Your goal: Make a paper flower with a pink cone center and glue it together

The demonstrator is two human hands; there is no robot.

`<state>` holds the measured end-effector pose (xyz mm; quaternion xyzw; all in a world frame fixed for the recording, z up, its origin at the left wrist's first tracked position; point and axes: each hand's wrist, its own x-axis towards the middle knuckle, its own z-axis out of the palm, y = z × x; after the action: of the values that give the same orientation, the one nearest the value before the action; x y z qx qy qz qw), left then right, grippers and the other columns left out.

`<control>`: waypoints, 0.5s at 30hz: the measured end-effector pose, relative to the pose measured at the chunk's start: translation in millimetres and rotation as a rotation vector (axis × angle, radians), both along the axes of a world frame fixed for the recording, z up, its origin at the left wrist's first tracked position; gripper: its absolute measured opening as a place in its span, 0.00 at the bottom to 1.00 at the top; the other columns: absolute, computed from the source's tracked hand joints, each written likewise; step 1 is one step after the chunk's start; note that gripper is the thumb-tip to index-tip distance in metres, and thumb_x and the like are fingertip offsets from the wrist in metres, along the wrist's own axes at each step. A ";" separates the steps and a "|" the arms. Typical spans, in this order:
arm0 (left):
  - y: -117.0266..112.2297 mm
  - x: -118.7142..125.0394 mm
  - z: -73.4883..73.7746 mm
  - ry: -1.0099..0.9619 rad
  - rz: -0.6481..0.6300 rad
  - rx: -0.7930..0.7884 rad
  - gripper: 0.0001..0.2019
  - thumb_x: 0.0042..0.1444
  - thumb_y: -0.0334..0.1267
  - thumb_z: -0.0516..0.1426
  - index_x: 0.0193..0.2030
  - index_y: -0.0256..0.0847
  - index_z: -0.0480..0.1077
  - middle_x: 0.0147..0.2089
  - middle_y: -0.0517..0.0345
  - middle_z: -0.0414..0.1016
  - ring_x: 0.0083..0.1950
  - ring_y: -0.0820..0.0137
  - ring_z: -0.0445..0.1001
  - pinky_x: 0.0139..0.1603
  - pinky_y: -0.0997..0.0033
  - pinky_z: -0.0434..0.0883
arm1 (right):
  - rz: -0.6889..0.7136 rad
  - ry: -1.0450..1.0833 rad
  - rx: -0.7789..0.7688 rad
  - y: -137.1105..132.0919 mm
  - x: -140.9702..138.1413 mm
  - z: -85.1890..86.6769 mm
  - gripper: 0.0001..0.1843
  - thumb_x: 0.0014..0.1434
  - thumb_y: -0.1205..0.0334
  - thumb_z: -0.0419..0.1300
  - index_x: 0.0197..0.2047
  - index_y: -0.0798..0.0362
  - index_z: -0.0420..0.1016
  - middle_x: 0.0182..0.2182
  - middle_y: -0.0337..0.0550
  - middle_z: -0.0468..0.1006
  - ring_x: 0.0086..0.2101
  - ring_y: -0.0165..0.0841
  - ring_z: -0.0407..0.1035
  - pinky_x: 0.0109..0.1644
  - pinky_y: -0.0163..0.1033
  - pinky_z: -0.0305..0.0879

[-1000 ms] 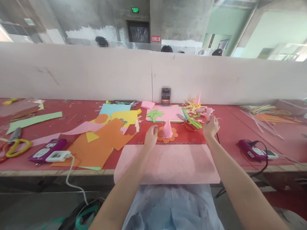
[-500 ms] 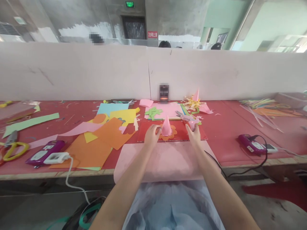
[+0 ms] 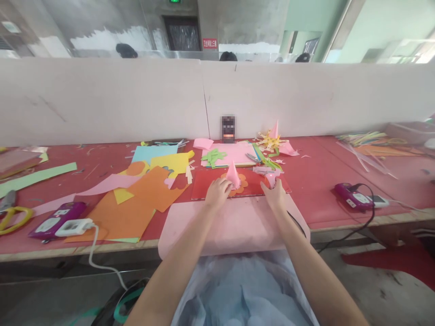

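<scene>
A pink paper cone [image 3: 232, 174] stands upright on an orange paper flower [image 3: 242, 182], which lies on a red board [image 3: 204, 185]. My left hand [image 3: 218, 192] has its curled fingers against the lower left side of the cone. At the right end of the board, my right hand [image 3: 275, 195] grips a small pink object [image 3: 271, 178] between thumb and fingers; its exact kind is hard to make out. Just behind that hand lie loose pink and green paper pieces. A second pink cone [image 3: 275, 130] with fringed yellow strips stands farther back.
Orange paper sheets [image 3: 122, 215] and yellow paper [image 3: 171, 163] spread to the left. Yellow-handled scissors [image 3: 15, 217] and a purple device [image 3: 57, 222] lie beyond them. Green strips [image 3: 213, 157] and grey scissors [image 3: 252, 157] lie behind the board. Another purple device [image 3: 353, 197] with cables is right.
My left hand has closed in on the cone, its fingers now against the cone's base. My right hand keeps the pink object at nearly the same spot. The view has shifted slightly.
</scene>
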<state>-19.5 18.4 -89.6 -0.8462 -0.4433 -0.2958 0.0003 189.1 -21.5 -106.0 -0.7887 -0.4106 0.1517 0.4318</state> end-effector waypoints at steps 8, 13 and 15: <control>5.3 -8.1 0.9 -0.199 0.069 0.002 0.08 0.56 0.39 0.50 0.32 0.41 0.67 0.32 0.58 0.70 0.35 0.70 0.68 0.38 0.70 0.64 | 0.025 -0.059 -0.030 -0.5 0.1 2.7 0.33 0.46 0.44 0.53 0.51 0.56 0.60 0.35 0.48 0.72 0.36 0.41 0.67 0.38 0.40 0.59; 6.4 -20.1 7.8 -0.370 0.085 -0.081 0.06 0.54 0.40 0.52 0.32 0.41 0.67 0.34 0.58 0.69 0.36 0.72 0.68 0.38 0.72 0.66 | 0.023 -0.084 -0.038 1.1 0.5 -0.8 0.30 0.46 0.44 0.53 0.49 0.54 0.61 0.33 0.46 0.72 0.34 0.41 0.67 0.35 0.40 0.58; 4.0 -21.9 10.2 -0.316 -0.051 -0.151 0.06 0.53 0.41 0.54 0.33 0.42 0.67 0.34 0.59 0.69 0.37 0.73 0.69 0.39 0.73 0.66 | 0.028 -0.095 -0.036 1.3 0.6 -1.7 0.29 0.46 0.44 0.53 0.47 0.54 0.61 0.32 0.45 0.72 0.33 0.40 0.66 0.35 0.40 0.58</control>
<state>-41.5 22.4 -79.4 -0.7977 -0.4370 -0.3911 -0.1405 189.7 -20.1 -107.7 -0.7967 -0.4389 0.1274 0.3956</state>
